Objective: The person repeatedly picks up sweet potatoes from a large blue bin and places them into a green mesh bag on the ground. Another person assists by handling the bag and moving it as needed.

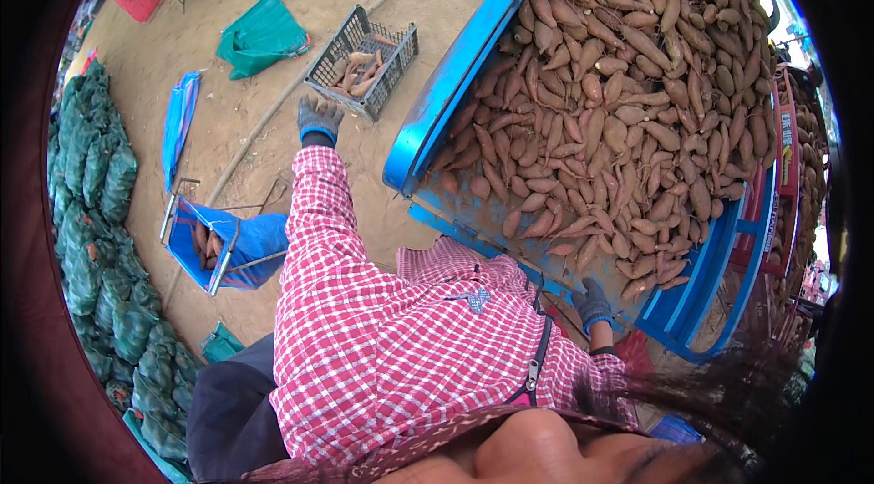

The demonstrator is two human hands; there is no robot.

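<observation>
My left hand [319, 118], in a grey knitted glove, reaches out beside the near corner of a black plastic crate [392, 89]. Its fingers look spread, and I see nothing in them. Several sweet potatoes [360, 77] lie inside the crate. My right hand [593, 305], gloved too, is low over the near edge of a blue metal truck bed [488, 228], fingers apart and holding nothing visible. Just past it begins a large heap of loose sweet potatoes [608, 136], which slopes up across the bed.
A blue bag [256, 241] on a metal frame holds a few sweet potatoes. Filled green mesh sacks [102, 265] are piled along the left. A green sack [263, 33] and a striped blue one [181, 122] lie on the dirt. The bed's raised blue side panel [471, 54] stands right of the crate.
</observation>
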